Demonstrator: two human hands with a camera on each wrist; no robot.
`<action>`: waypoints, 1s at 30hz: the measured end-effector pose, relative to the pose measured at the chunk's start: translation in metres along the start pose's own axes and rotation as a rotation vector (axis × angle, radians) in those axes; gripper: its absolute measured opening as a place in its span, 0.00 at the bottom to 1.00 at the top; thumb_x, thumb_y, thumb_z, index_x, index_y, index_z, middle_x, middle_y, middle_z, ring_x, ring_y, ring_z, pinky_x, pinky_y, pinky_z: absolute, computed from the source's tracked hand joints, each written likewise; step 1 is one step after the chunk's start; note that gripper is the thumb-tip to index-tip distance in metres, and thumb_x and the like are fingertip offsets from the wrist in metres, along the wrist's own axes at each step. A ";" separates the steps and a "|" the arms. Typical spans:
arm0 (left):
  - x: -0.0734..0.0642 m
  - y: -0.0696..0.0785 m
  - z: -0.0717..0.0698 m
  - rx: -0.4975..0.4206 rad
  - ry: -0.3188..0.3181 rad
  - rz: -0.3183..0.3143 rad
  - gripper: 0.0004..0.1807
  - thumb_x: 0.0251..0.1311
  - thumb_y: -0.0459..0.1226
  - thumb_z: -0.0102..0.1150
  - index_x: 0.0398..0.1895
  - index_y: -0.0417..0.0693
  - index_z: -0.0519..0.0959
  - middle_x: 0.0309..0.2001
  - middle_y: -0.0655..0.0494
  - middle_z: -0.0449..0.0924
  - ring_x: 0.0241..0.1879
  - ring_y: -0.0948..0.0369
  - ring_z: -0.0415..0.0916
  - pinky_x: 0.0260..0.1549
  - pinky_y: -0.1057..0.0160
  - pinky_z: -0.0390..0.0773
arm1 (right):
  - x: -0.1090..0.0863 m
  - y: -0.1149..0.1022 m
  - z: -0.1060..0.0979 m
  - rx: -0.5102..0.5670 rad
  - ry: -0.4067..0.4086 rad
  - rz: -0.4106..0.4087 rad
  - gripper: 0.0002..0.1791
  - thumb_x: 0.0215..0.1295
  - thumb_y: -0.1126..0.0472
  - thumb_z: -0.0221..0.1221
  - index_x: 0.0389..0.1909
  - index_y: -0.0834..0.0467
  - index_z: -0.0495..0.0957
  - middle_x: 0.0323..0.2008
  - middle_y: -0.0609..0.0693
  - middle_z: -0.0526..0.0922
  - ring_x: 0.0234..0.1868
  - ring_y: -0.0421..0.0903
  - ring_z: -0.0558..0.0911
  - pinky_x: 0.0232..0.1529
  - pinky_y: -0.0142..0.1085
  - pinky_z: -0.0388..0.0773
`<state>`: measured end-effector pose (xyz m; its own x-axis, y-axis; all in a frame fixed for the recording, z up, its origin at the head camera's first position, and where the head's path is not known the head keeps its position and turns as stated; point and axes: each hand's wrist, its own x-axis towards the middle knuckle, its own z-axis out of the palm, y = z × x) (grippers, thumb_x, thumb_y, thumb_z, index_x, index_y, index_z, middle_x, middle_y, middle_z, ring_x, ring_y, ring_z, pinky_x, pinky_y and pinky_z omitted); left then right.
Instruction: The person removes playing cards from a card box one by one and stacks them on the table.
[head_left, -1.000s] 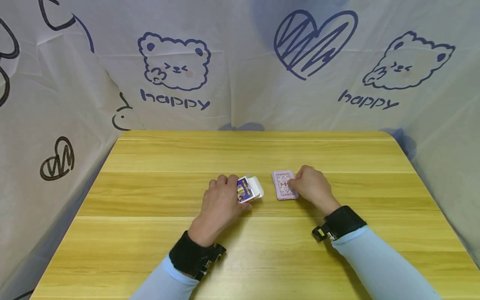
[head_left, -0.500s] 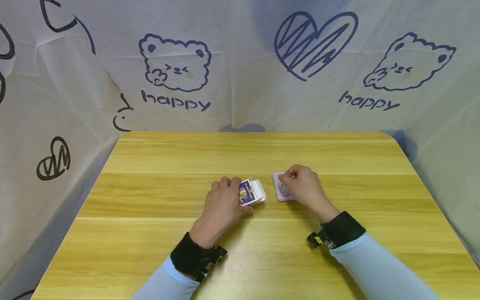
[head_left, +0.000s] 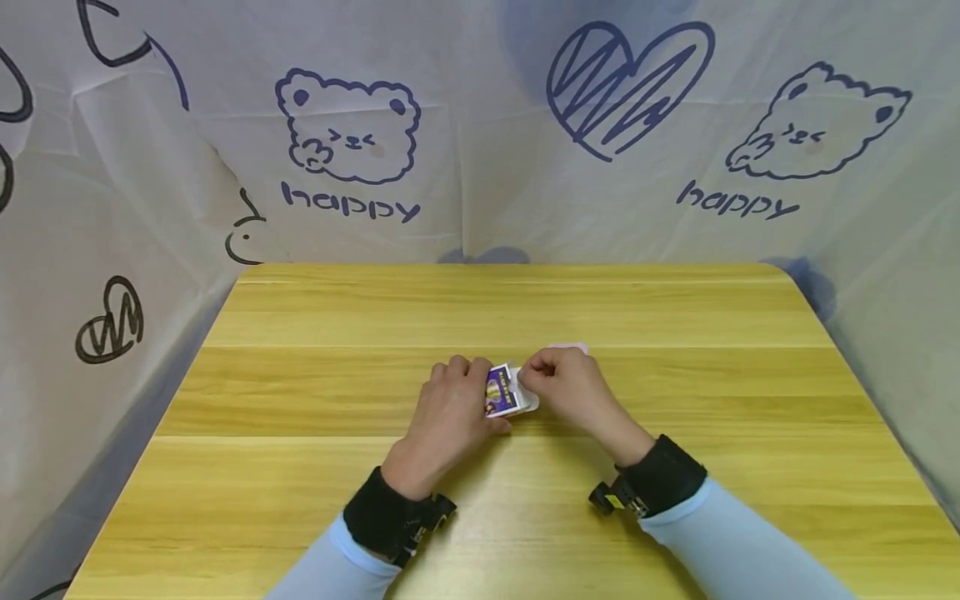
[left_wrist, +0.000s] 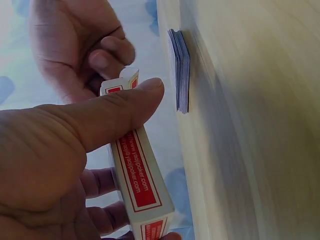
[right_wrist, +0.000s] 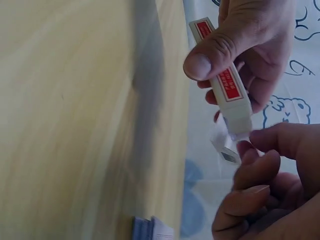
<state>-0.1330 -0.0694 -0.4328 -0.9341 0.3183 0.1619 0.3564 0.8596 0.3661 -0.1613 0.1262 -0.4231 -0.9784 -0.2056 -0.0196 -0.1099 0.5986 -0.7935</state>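
Observation:
My left hand (head_left: 450, 408) grips a small playing card box (head_left: 501, 392) with a purple and white front. In the left wrist view the thumb lies across the box's narrow red-and-white side (left_wrist: 140, 175). The box's end towards the right is open, with white flaps showing. My right hand (head_left: 573, 387) is at that open end, thumb and forefinger pinching the edge of a white flap (right_wrist: 239, 127), the other fingers curled in. A deck of playing cards (left_wrist: 180, 72) lies on the table past the box, mostly hidden behind my right hand in the head view.
The wooden table (head_left: 300, 500) extends around both hands. A white cloth (head_left: 495, 125) with drawn bears and a heart hangs behind it and along the sides. A wrist camera (head_left: 611, 498) sits on the black right wristband.
My right hand has left the deck and moved left to the box's open end, where its fingertips now meet the flap. The left hand and box have shifted slightly right.

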 end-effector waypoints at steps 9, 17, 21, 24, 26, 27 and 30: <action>0.000 0.000 -0.001 -0.017 -0.013 0.031 0.40 0.44 0.49 0.87 0.57 0.42 0.78 0.48 0.43 0.79 0.42 0.48 0.73 0.37 0.50 0.78 | 0.002 0.005 0.004 0.035 -0.082 0.049 0.09 0.67 0.58 0.68 0.32 0.60 0.87 0.28 0.48 0.85 0.26 0.43 0.74 0.26 0.32 0.67; -0.001 0.001 -0.002 0.015 -0.011 0.066 0.39 0.44 0.49 0.87 0.57 0.43 0.79 0.48 0.44 0.80 0.43 0.48 0.74 0.36 0.52 0.79 | 0.002 0.006 0.005 0.042 -0.099 0.077 0.09 0.66 0.60 0.69 0.28 0.61 0.84 0.28 0.48 0.84 0.27 0.43 0.73 0.26 0.32 0.67; -0.001 0.001 -0.002 0.017 -0.025 0.073 0.39 0.45 0.48 0.87 0.58 0.42 0.79 0.47 0.44 0.80 0.44 0.48 0.74 0.36 0.52 0.78 | 0.003 0.007 0.006 0.035 -0.101 0.090 0.10 0.64 0.61 0.69 0.26 0.60 0.83 0.28 0.48 0.83 0.26 0.43 0.73 0.25 0.32 0.67; -0.001 0.001 -0.002 0.016 -0.030 0.072 0.39 0.45 0.48 0.87 0.58 0.43 0.79 0.47 0.44 0.80 0.44 0.48 0.74 0.37 0.51 0.78 | 0.003 0.009 0.005 0.055 -0.117 0.085 0.10 0.65 0.60 0.69 0.26 0.61 0.84 0.27 0.47 0.82 0.26 0.43 0.73 0.25 0.32 0.66; -0.001 0.000 -0.003 0.013 -0.030 0.072 0.39 0.45 0.48 0.87 0.58 0.43 0.79 0.47 0.44 0.80 0.43 0.48 0.74 0.36 0.51 0.78 | 0.003 0.010 0.004 0.093 -0.135 0.084 0.11 0.67 0.60 0.69 0.27 0.61 0.84 0.26 0.46 0.80 0.25 0.42 0.72 0.25 0.31 0.65; -0.001 0.000 -0.003 0.012 -0.030 0.071 0.38 0.45 0.48 0.87 0.58 0.43 0.79 0.47 0.44 0.80 0.43 0.48 0.74 0.36 0.51 0.78 | 0.003 0.011 0.003 0.119 -0.147 0.087 0.11 0.68 0.60 0.68 0.28 0.62 0.84 0.24 0.46 0.78 0.24 0.42 0.71 0.24 0.31 0.65; -0.001 0.000 -0.003 0.006 -0.031 0.067 0.39 0.46 0.49 0.86 0.58 0.42 0.78 0.48 0.44 0.80 0.43 0.48 0.73 0.36 0.51 0.78 | 0.003 0.013 0.001 0.194 -0.179 0.091 0.12 0.71 0.61 0.66 0.29 0.63 0.83 0.19 0.45 0.73 0.21 0.42 0.68 0.22 0.31 0.63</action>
<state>-0.1321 -0.0712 -0.4299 -0.9084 0.3874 0.1573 0.4181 0.8382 0.3502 -0.1654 0.1328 -0.4339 -0.9343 -0.3020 -0.1896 0.0291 0.4652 -0.8847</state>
